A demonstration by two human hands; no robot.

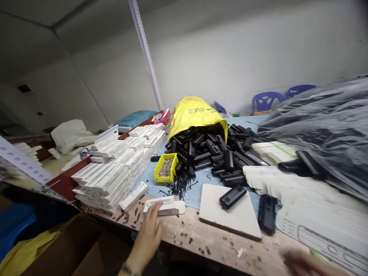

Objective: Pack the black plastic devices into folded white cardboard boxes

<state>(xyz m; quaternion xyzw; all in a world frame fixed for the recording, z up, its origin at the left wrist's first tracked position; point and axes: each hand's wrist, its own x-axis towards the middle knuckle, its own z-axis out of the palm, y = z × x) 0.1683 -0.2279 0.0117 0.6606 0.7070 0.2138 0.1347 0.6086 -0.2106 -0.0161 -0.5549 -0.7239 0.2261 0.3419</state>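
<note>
A small white box [171, 209] with its end flap unfolded is being touched on its top by the fingers of the left hand [148, 232], near the front edge of the surface [178, 232]; whether it is being gripped cannot be told. The right hand [310, 263] is being blurred at the lower right edge, beside the printed flat cartons [313, 203], so whether its fingers are being spread or closed cannot be told. A closed box [133, 196] is being laid bare just left of the flapped one, beside stacked white boxes [115, 168]. Shiny small parts are being held in a yellow tray [164, 179], with loose black pieces [182, 186] being strewn near it. A black device [232, 196] is being supported by a white board [214, 207], while another black device [267, 214] is being seen upon the surface to its right.
</note>
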